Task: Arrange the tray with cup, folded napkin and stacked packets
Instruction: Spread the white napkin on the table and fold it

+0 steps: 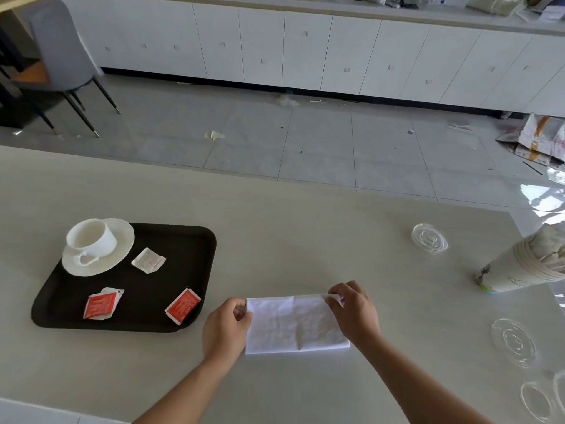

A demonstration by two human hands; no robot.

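Note:
A white napkin point(293, 324) lies flat on the pale table, folded to a rectangle. My left hand point(224, 327) pinches its far left corner. My right hand point(354, 307) pinches its far right corner. To the left rests a dark tray point(183, 240). On the tray's far left corner a white cup point(90, 238) stands on a white saucer point(122, 240). Loose on the tray lie a white packet point(149, 260), a red packet point(100, 305) with a white one under it, and a second red packet point(182, 306).
A paper cup point(526, 264) stuffed with crumpled paper stands at the right edge. Clear plastic lids lie at the far right point(429, 239) and near right point(513, 341). Beyond the table's far edge there are a tiled floor, white cabinets and a chair point(58, 56).

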